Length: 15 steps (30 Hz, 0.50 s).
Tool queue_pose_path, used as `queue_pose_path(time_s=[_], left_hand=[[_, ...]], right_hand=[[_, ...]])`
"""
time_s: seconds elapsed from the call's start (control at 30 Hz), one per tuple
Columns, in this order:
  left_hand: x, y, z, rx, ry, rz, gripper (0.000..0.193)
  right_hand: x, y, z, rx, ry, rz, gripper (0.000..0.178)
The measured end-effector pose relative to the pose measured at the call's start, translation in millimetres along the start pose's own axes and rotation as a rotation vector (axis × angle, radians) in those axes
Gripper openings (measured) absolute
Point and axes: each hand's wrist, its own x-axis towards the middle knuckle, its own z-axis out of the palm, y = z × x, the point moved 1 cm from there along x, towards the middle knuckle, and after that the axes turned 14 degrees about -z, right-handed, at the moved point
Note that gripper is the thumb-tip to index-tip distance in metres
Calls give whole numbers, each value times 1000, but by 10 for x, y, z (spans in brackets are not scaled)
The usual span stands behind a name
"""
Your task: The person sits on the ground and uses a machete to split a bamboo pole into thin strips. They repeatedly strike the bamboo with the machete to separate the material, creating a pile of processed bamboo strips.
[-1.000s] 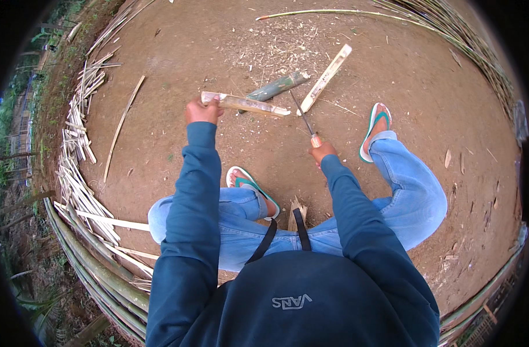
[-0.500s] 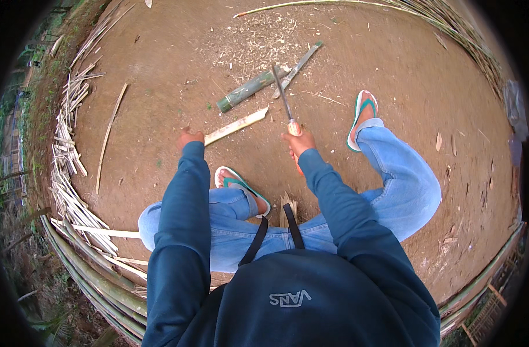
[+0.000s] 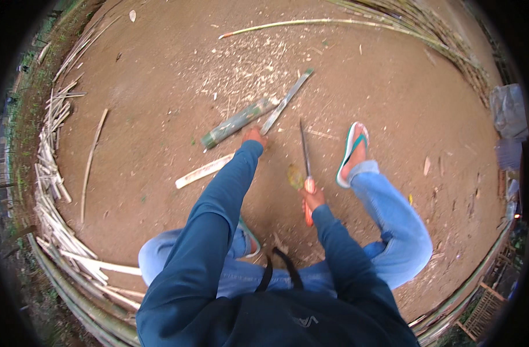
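Note:
My left hand (image 3: 254, 137) is at the lower end of a flat, grey-green split bamboo piece (image 3: 287, 99). Its fingers are mostly hidden, so I cannot tell whether they grip that end. Just behind them lies a thick green bamboo length (image 3: 238, 124), crossed or touched near its right end by the split piece. A pale split bamboo strip (image 3: 204, 171) rests on the ground below my left hand. My right hand (image 3: 314, 200) is wrapped round the orange handle of a long-bladed knife (image 3: 305, 149), blade pointing away. Beside it shows a blurred yellowish-green thing (image 3: 296, 176) I cannot make out.
Pale shavings (image 3: 241, 72) cover the dirt beyond the bamboo. Split sticks (image 3: 50, 173) pile along the left, with one loose stick (image 3: 94, 165) nearer. Long bamboo poles (image 3: 415, 32) lie at the far right. My sandalled right foot (image 3: 353, 151) is right of the knife.
My left hand has let go of the pale strip, now lying on the ground, and moved right to the split piece. My right hand still holds the knife. The view has shifted.

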Motion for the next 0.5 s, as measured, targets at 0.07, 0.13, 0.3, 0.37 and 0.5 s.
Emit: queue_pose_path(time_s=[0.07,0.13,0.3,0.37,0.5], left_hand=[[71,233,161,-3,22,34,65],[97,528,237,185,-100,97,68],[442,294,529,176,-49,156,48],[384,26,295,248,183,230,36],[401,18,-890,105,202,269,29]], right_hand=[[-27,-167,-135,-31,20,63,24],[-101,-322,-307,-25,60,83,25],[85,-3,-542,-92,79,-71,25],[-13,-215,-404,87,60,-73,25],[-465,-903,-103,190,21,-90,26]])
